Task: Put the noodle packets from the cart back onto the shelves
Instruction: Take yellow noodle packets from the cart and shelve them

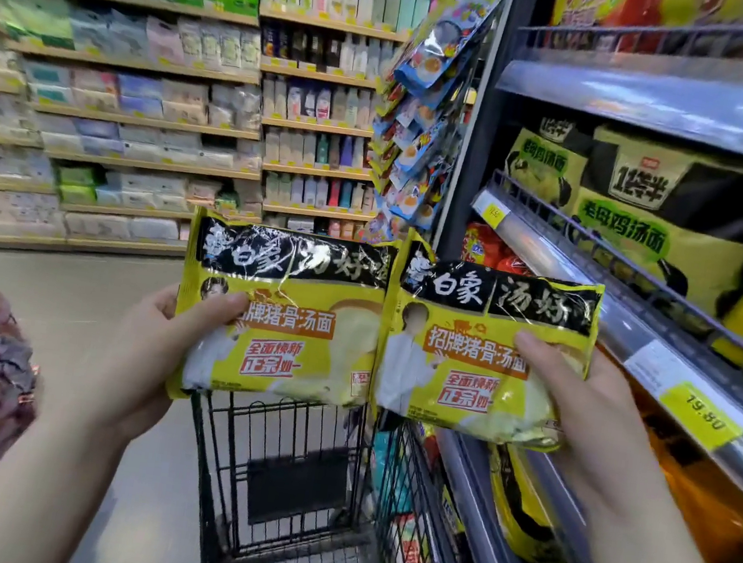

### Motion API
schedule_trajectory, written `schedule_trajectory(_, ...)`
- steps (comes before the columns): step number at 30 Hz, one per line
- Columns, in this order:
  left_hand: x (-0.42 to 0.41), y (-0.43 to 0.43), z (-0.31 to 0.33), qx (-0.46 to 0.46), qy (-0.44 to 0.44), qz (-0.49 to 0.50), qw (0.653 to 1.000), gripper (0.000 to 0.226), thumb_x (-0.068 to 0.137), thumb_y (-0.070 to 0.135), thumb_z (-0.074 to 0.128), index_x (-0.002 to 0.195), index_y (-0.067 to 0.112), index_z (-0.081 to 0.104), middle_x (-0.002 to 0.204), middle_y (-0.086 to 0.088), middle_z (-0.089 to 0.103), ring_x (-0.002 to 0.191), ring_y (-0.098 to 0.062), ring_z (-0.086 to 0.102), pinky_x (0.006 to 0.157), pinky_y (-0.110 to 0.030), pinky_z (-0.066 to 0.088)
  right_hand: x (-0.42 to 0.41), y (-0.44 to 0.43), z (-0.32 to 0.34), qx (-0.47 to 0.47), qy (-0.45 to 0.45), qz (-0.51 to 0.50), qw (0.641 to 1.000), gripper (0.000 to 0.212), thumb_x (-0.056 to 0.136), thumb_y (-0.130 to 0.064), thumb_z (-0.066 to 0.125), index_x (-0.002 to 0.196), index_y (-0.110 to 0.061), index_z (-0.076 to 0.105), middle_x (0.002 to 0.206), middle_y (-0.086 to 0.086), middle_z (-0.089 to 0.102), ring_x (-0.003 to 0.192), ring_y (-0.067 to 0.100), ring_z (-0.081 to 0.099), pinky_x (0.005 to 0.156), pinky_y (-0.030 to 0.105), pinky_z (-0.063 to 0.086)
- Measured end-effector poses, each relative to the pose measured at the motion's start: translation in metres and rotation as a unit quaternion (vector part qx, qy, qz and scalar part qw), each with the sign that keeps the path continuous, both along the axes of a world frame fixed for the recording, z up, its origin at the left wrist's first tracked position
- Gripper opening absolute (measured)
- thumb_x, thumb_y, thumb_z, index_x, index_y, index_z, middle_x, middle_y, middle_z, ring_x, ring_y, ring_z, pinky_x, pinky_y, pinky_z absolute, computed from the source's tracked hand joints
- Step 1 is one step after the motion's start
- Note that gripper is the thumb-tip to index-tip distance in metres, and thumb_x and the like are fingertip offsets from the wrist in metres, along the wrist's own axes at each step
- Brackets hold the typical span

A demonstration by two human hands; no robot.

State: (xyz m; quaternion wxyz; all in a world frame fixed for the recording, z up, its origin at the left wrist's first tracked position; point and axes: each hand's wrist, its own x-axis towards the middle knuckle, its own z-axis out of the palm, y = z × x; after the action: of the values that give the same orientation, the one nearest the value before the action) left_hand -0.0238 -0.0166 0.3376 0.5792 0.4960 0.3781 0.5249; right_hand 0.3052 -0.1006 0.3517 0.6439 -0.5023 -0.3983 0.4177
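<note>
Currently in hand: carrying step; two noodle packets are up out of the cart (284, 483) and neither is on the shelves (641, 319) yet.
Left hand (161, 337): grips the left packet (295, 337) at its left edge, thumb across the front, fingers hidden behind.
Right hand (581, 406): grips the right packet (468, 361) at its right edge, thumb on the front, fingers hidden behind.
Packets: both yellow with a black top band, upright, fronts toward the camera, side by side with inner edges meeting, held in the air above the cart's far end.
Cart: black wire basket directly below the packets, its right side just beside the shelves.
Shelves: on the right; the middle shelf holds yellow-green noodle bags (655, 216) behind a wire rail (579, 248), with a yellow price tag (704, 414) on its front edge.
Matching stock: no identical packets plainly show on the shelves.
Next move, as a judgement: turn right, find the gap for this brand, and lift each packet over the wire rail, probably one hand at a time so the other packet stays clear.
</note>
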Motion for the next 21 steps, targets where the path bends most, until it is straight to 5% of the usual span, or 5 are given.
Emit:
schedule_trajectory(5,0.001,-0.003,0.009,0.005,-0.004,-0.056,0.998,0.094,0.033,0.045,0.101,0.107,-0.003,0.066,0.093,-0.020,0.079,0.071,-0.028,0.079,0.058,-0.031,0.063,-0.019,-0.043,0.016,0.000,-0.032,-0.083,0.996,0.034,0.080,-0.029,0.075,0.110,-0.013,0.071,0.101,0.011,0.081,0.089,0.028,0.079,0.080,0.043,0.064)
schedule_trajectory(8,-0.006,-0.001,0.011,0.012,-0.020,-0.121,0.992,0.092,0.027,0.052,0.102,0.098,0.003,0.071,0.096,-0.022,0.079,0.073,-0.030,0.079,0.057,-0.030,0.062,-0.041,-0.076,0.023,0.005,-0.038,-0.146,0.989,0.030,0.078,-0.030,0.077,0.103,-0.015,0.069,0.095,0.010,0.081,0.078,0.024,0.079,0.066,0.037,0.065)
schedule_trajectory(11,-0.008,-0.010,0.015,-0.002,-0.025,-0.168,0.985,0.101,0.035,0.049,0.101,0.114,0.000,0.062,0.099,-0.019,0.079,0.076,-0.031,0.079,0.058,-0.032,0.063,-0.067,-0.115,0.023,0.009,-0.037,-0.205,0.978,0.026,0.075,-0.031,0.077,0.098,-0.019,0.070,0.091,0.007,0.082,0.073,0.021,0.079,0.060,0.033,0.064)
schedule_trajectory(14,-0.005,-0.022,0.016,-0.019,-0.030,-0.214,0.976,0.064,0.059,0.035,0.089,0.108,0.007,0.060,0.092,-0.013,0.081,0.071,-0.026,0.079,0.057,-0.033,0.064,-0.090,-0.159,0.024,0.008,-0.040,-0.269,0.962,0.021,0.078,-0.028,0.076,0.095,-0.019,0.069,0.088,0.005,0.082,0.069,0.018,0.078,0.056,0.029,0.062)
schedule_trajectory(21,0.036,-0.077,0.023,-0.012,-0.009,-0.349,0.937,0.030,0.079,0.026,0.074,0.103,0.010,0.067,0.096,-0.011,0.081,0.074,-0.024,0.079,0.061,-0.033,0.065,-0.125,-0.281,0.038,-0.005,-0.057,-0.406,0.912,0.034,0.078,-0.030,0.077,0.106,-0.012,0.072,0.097,0.009,0.081,0.079,0.023,0.079,0.064,0.032,0.064)
